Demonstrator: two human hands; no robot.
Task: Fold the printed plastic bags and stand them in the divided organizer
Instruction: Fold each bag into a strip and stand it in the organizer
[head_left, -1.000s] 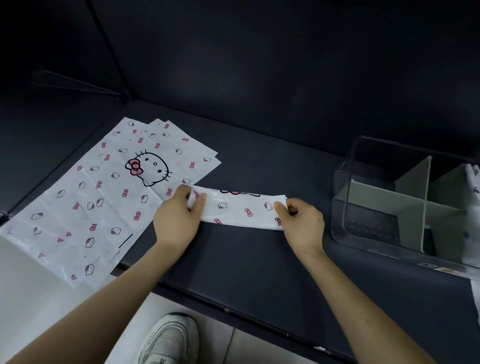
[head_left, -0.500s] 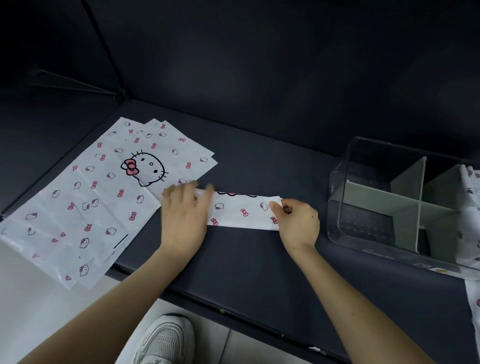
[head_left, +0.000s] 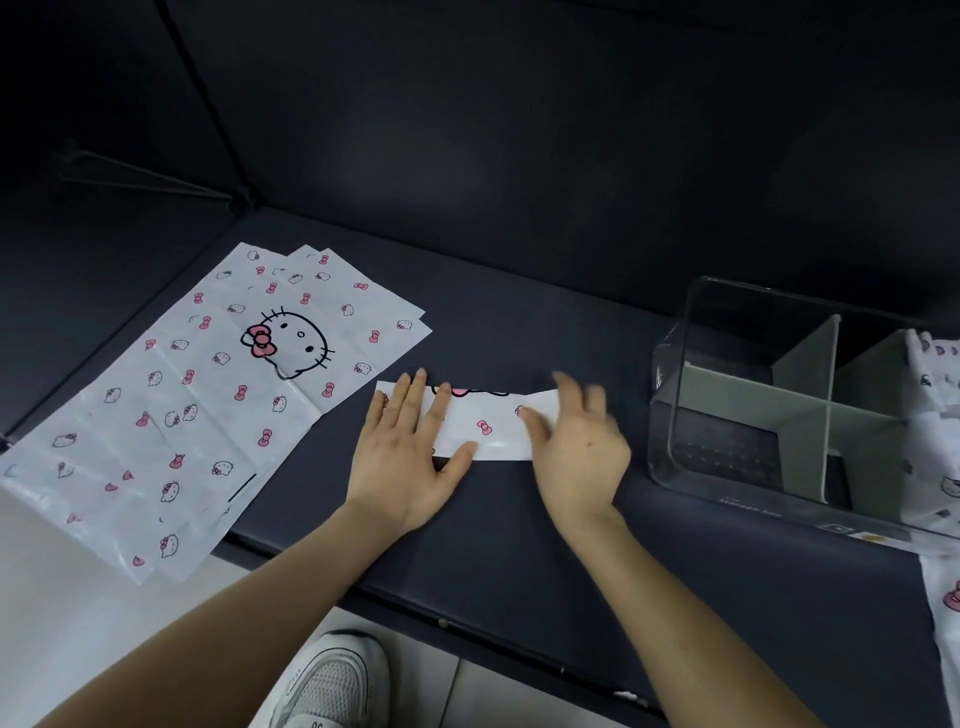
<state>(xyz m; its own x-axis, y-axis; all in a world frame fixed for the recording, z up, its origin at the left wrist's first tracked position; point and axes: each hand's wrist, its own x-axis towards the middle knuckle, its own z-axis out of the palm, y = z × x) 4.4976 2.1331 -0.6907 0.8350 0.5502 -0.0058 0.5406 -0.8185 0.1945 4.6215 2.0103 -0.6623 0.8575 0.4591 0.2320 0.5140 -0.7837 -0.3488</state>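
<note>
Two hands are laid on one folded bag (head_left: 488, 431) — a narrow white strip printed with pink bows, lying crosswise on the dark surface (head_left: 519, 545) at the middle of the view. The left hand (head_left: 410, 457) is pressed flat on the strip's left end, fingers straight and slightly spread, thumb stretched along the near edge. The right hand (head_left: 576, 452) is set over the right end, blurred, its fingers seen straight and apart rather than curled; whether the palm is fully down on the plastic cannot be told. Only a short middle stretch of the strip is left showing between the two hands. Off to the left, near the strip's end but untouched by either hand, a fanned stack of unfolded bags (head_left: 208, 395) is spread flat, its near end hanging past the surface's edge. To the right of the right hand, near but not touched, the clear divided organizer (head_left: 675, 447) is stood — grey dividers (head_left: 805, 353) crossed inside, one printed bag (head_left: 935, 374) seen upright in a right-hand compartment at the frame's edge. Below the surface's edge, a white shoe (head_left: 332, 680) is seen on the floor.
</note>
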